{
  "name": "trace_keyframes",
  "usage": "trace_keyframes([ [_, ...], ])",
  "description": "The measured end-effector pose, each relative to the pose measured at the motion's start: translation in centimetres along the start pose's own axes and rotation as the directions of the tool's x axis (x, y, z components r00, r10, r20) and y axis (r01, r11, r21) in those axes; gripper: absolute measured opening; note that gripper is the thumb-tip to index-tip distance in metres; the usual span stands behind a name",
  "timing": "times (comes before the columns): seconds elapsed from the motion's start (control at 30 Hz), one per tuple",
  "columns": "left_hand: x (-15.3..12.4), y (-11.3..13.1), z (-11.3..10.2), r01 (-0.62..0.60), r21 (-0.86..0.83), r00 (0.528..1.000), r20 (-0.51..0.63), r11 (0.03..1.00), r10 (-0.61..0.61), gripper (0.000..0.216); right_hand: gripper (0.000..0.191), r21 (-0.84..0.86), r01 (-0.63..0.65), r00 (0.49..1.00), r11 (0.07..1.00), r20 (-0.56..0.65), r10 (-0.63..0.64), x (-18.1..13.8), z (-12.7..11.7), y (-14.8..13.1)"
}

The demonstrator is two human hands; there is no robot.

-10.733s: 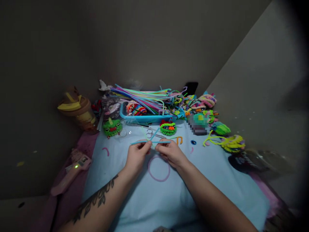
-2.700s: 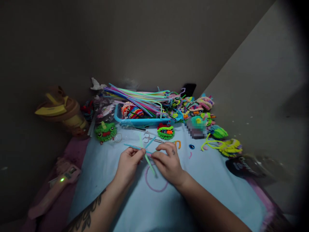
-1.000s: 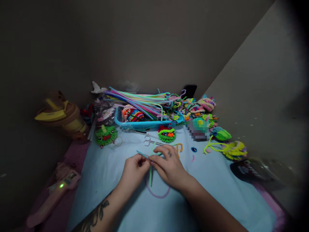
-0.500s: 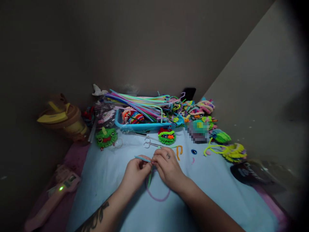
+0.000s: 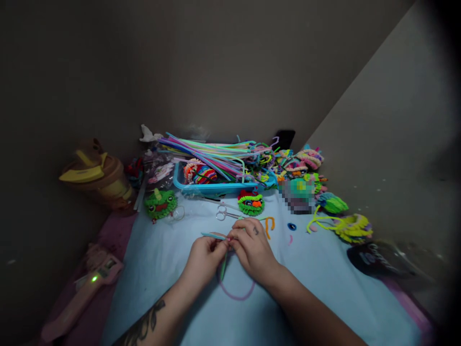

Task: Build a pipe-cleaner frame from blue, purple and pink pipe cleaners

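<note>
My left hand (image 5: 202, 258) and my right hand (image 5: 255, 250) meet fingertip to fingertip above the cloth, both closed in a pinch on pipe cleaners. A light blue pipe cleaner (image 5: 213, 235) sticks out to the left over my left thumb. Below the fingers hangs a green pipe cleaner (image 5: 224, 269), and a purple pipe cleaner (image 5: 237, 298) curves down in a loop. The point where they join is hidden by my fingertips. Just beyond my hands lie scissors (image 5: 228, 214), a bent orange pipe cleaner (image 5: 268, 228), a blue plastic eye (image 5: 292, 227) and a pink scrap (image 5: 290, 239).
Behind, a blue tray (image 5: 216, 189) holds many coloured pipe cleaners (image 5: 212, 156). A green fuzzy face (image 5: 161, 204) and a red-green one (image 5: 251, 205) sit before it. Yellow fuzzy pieces (image 5: 355, 228) lie right; a brown cup (image 5: 104, 178) and pink glue gun (image 5: 81, 300) are left.
The whole scene has shifted slightly to the right in view. My hands stay together in nearly the same pinch, with only small finger movement.
</note>
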State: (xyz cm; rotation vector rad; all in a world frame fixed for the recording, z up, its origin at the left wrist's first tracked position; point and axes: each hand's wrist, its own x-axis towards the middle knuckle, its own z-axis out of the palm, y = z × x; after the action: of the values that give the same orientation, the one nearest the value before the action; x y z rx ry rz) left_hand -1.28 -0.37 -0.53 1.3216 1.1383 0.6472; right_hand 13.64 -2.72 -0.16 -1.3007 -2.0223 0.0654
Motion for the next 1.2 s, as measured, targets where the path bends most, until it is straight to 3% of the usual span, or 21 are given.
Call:
trace_keyframes([
  [0.23,-0.3,0.9,0.2,-0.023,-0.019,0.997,-0.072,1.0,0.021,0.028,0.015,-0.016,-0.015,0.999,1.0,-0.03,0.015,-0.1,0.1,-0.1],
  [0.7,-0.5,0.7,0.5,-0.004,-0.005,0.999,-0.045,1.0,0.004,0.03,0.017,-0.04,0.017,1.0,0.999,-0.006,-0.018,0.0,-0.1,-0.2],
  [0.9,-0.3,0.8,0.1,0.001,-0.061,0.996,-0.088,0.998,-0.006,0.032,0.023,-0.009,0.001,0.998,1.0,-0.07,-0.002,-0.1,-0.2,-0.1],
  [1.0,-0.2,0.9,-0.2,0.026,-0.178,0.992,-0.115,0.984,-0.047,0.037,0.036,-0.011,-0.037,0.987,0.999,-0.158,0.035,-0.2,-0.5,0.2],
  [1.1,0.0,0.9,-0.3,0.028,-0.285,0.989,-0.129,0.958,-0.068,0.039,0.03,0.005,-0.113,0.966,0.994,-0.232,0.111,-0.3,-0.8,0.4],
  [1.2,0.0,0.8,-0.3,0.039,-0.329,0.991,-0.111,0.944,-0.079,0.038,0.022,0.088,-0.208,0.946,0.974,-0.233,0.223,-0.3,-1.1,0.6],
])
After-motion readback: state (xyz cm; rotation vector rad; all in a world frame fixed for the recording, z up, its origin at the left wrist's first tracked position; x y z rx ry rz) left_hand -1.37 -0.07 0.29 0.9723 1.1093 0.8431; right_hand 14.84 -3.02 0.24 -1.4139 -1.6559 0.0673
